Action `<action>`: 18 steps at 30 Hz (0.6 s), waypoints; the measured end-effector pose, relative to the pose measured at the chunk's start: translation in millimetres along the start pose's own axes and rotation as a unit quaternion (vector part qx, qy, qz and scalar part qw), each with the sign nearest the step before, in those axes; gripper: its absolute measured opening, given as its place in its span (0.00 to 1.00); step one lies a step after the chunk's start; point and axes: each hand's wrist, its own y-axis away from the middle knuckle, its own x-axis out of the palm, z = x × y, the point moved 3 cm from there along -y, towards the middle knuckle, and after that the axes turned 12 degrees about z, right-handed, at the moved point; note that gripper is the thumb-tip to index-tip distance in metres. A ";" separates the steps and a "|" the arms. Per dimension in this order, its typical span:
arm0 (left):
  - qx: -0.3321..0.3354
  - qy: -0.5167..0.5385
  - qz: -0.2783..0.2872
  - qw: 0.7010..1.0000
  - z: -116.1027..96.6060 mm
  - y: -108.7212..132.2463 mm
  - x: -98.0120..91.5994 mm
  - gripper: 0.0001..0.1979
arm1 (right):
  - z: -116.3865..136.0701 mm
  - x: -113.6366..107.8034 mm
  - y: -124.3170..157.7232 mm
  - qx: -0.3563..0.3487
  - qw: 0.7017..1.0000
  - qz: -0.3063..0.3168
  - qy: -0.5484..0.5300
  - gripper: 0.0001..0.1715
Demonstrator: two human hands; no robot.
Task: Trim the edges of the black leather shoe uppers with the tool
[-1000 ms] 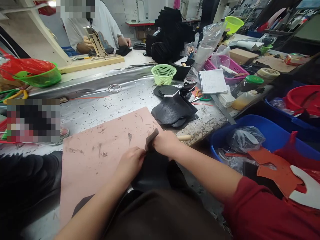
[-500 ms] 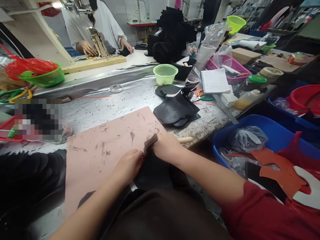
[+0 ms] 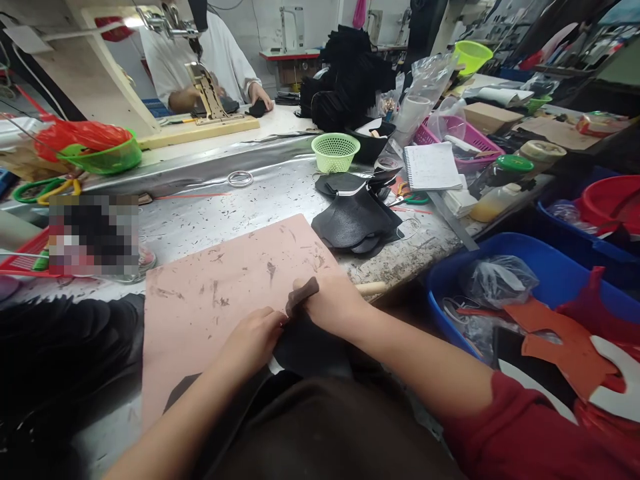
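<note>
A black leather-like piece [image 3: 313, 350] lies over the near edge of the pink board [image 3: 240, 267], its upper edge turned up in a dark folded strip [image 3: 303, 295]. My left hand [image 3: 257, 337] pinches the piece at the left end of this fold. My right hand [image 3: 335, 308] is closed on the fold's right side, with the fingertips mostly hidden. Just beyond my right wrist a pale wooden handle [image 3: 373, 288] sticks out; its other end is out of sight. Part of another black piece [image 3: 183, 390] shows beside my left forearm.
Stacked black pieces [image 3: 70, 360] sit at left, and more cut pieces [image 3: 353, 213] lie past the board. A green basket [image 3: 335, 153], notebook [image 3: 433, 167] and metal ruler [image 3: 453, 223] are farther back. A blue bin [image 3: 435, 287] stands right. Across the table, a person's hand [image 3: 260, 97] rests near a sewing machine [image 3: 207, 93].
The whole view has shifted slightly, so things sit a little farther right. My hands keep almost the same hold on the black piece. The person opposite has moved a hand near the machine.
</note>
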 end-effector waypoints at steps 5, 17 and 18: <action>-0.005 0.009 0.012 1.000 3.5 9.1 1.6 0.13 | 9.2 -3.7 3.1 0.025 0.998 0.048 -0.011 0.12; -0.032 0.071 -0.002 0.997 13.6 28.7 7.9 0.12 | 30.3 4.7 7.4 -0.005 1.000 0.027 -0.001 0.12; -0.030 0.071 -0.005 0.997 14.1 30.5 8.2 0.12 | 31.9 6.7 6.7 -0.005 0.999 0.034 0.003 0.12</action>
